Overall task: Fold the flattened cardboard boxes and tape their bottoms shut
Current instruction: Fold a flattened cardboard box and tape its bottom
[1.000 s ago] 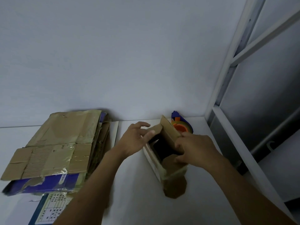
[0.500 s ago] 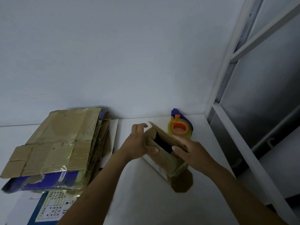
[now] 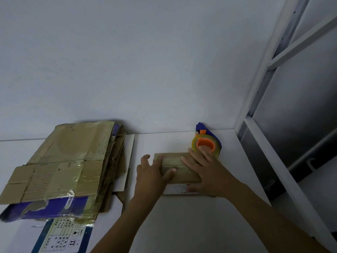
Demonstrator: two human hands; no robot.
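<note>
Flaps would likely spring open if either palm lifts before fresh tape goes on, since hand pressure alone seems to hold them down; reaching for the tape dispenser would free the right side. The small cardboard box sits on the white table under both hands: the left hand lies spread over its left end, the right hand flat, fingers splayed, fingertips just beside the dispenser.
</note>
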